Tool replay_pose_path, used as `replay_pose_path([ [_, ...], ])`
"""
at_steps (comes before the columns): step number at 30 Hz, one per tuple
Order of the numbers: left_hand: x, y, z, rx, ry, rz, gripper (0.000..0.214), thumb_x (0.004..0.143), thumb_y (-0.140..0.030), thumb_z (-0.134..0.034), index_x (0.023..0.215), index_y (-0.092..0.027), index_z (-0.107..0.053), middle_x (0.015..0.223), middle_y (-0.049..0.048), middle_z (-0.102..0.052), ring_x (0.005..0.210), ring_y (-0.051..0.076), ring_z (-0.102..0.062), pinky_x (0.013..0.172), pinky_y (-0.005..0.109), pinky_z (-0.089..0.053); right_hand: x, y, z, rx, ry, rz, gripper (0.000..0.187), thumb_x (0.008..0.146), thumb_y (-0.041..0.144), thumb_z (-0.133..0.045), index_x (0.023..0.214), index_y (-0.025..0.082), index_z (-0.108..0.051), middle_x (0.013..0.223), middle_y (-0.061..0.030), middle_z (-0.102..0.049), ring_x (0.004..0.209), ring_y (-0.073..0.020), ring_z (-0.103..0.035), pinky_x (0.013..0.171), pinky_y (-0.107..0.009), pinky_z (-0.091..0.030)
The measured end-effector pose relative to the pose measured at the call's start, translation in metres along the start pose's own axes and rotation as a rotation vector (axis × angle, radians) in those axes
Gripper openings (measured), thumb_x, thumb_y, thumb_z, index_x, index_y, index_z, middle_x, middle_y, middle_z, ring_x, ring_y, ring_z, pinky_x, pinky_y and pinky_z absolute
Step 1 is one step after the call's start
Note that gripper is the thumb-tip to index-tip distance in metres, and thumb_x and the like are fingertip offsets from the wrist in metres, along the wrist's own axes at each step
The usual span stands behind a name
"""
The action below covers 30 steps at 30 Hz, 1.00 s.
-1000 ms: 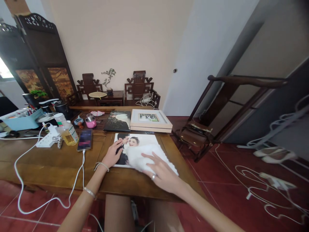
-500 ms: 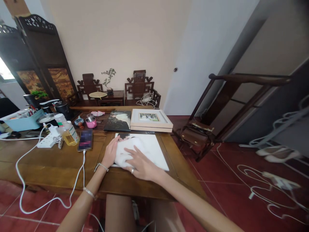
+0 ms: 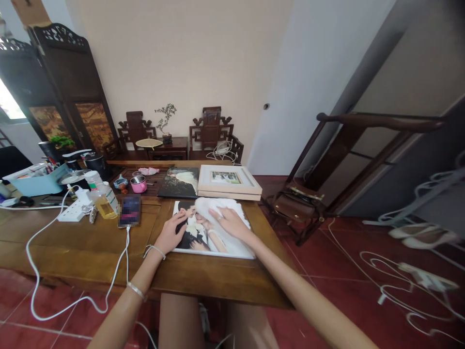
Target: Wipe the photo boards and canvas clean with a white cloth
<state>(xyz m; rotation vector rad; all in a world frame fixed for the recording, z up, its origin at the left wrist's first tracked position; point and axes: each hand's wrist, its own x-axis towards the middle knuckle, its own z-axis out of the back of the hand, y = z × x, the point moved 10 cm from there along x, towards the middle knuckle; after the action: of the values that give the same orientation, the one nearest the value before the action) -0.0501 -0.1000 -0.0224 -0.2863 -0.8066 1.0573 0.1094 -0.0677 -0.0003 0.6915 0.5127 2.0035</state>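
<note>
A photo print (image 3: 203,235) of a couple lies flat on the wooden table (image 3: 109,252) in front of me. My left hand (image 3: 171,233) rests open on its left edge, fingers stretched over the picture. On the upper right part of the photo lies a white cloth (image 3: 207,206), spread and rumpled. My right hand (image 3: 232,224) presses on that cloth with fingers extended, covering some of it. The cloth hides the photo's right side.
Behind the photo lie a dark picture panel (image 3: 178,182) and a white framed photo (image 3: 247,177). To the left are a phone (image 3: 129,211) with a cable, a bottle (image 3: 103,201), a power strip (image 3: 74,208) and a pink cup (image 3: 138,184). A wooden chair (image 3: 330,150) stands right.
My right hand has slid the white cloth right and away from me across the photo, uncovering the couple. My left hand stays at the left edge, fingers now lying more over the picture.
</note>
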Motion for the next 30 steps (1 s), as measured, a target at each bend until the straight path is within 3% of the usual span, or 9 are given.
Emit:
replay_pose_path([
  [4,0.001,0.001,0.000,0.016,0.003,0.007,0.035,0.084,-0.024,-0.048,0.116,-0.018,-0.059,0.129,0.0082,-0.053,0.123,0.022,-0.046,0.106,0.040,-0.034,0.042,0.031,-0.028,0.044,0.044,0.028,0.050,0.092,0.049,-0.024,0.097,0.020,-0.064,0.093,-0.0051,-0.069,0.089,-0.0225,-0.062,0.082,-0.032,-0.044],
  [8,0.001,0.004,0.001,0.025,-0.009,0.021,0.033,0.083,-0.025,-0.049,0.112,-0.018,-0.062,0.125,0.0092,-0.057,0.117,0.023,-0.051,0.103,0.042,-0.037,0.049,0.039,-0.039,0.038,0.054,0.044,0.048,0.090,0.051,-0.028,0.097,0.021,-0.065,0.099,-0.0050,-0.068,0.096,-0.0238,-0.059,0.086,-0.033,-0.042],
  [14,0.000,0.001,0.000,0.005,-0.001,0.013,0.036,0.083,-0.021,-0.047,0.117,-0.018,-0.058,0.130,0.0087,-0.052,0.125,0.021,-0.044,0.106,0.040,-0.033,0.014,-0.011,-0.006,-0.022,0.022,-0.018,0.051,0.090,0.054,-0.026,0.109,0.022,-0.061,0.120,-0.0059,-0.060,0.117,-0.0264,-0.046,0.101,-0.041,-0.027],
  [18,0.001,-0.002,0.002,-0.017,-0.008,0.010,0.037,0.082,-0.020,-0.047,0.118,-0.020,-0.058,0.129,0.0071,-0.054,0.125,0.019,-0.043,0.107,0.039,-0.033,-0.001,-0.052,0.016,-0.082,-0.017,-0.081,0.052,0.090,0.054,-0.025,0.107,0.021,-0.061,0.118,-0.0074,-0.060,0.120,-0.0290,-0.044,0.100,-0.047,-0.028],
  [22,0.002,-0.004,0.004,-0.037,-0.004,0.026,0.037,0.082,-0.020,-0.047,0.117,-0.017,-0.059,0.130,0.0088,-0.052,0.126,0.019,-0.043,0.107,0.037,-0.032,-0.004,-0.063,0.017,-0.127,-0.029,-0.078,0.047,0.090,0.051,-0.029,0.104,0.022,-0.063,0.115,-0.0066,-0.062,0.120,-0.0274,-0.044,0.103,-0.046,-0.026],
  [26,0.002,-0.002,0.005,-0.026,-0.008,0.043,0.036,0.082,-0.022,-0.048,0.116,-0.019,-0.059,0.130,0.0078,-0.052,0.124,0.020,-0.044,0.106,0.038,-0.033,-0.021,-0.037,0.010,-0.188,-0.037,0.025,0.038,0.090,0.041,-0.036,0.105,0.019,-0.063,0.126,-0.0092,-0.055,0.124,-0.0247,-0.040,0.108,-0.046,-0.016],
  [30,0.001,0.005,0.000,-0.008,0.008,0.058,0.040,0.084,-0.025,-0.046,0.122,-0.017,-0.054,0.135,0.0080,-0.047,0.126,0.019,-0.042,0.108,0.038,-0.030,-0.070,0.016,0.000,-0.300,-0.003,0.232,0.032,0.089,0.032,-0.040,0.091,0.015,-0.066,0.130,-0.0164,-0.049,0.126,-0.0244,-0.038,0.109,-0.050,-0.015],
])
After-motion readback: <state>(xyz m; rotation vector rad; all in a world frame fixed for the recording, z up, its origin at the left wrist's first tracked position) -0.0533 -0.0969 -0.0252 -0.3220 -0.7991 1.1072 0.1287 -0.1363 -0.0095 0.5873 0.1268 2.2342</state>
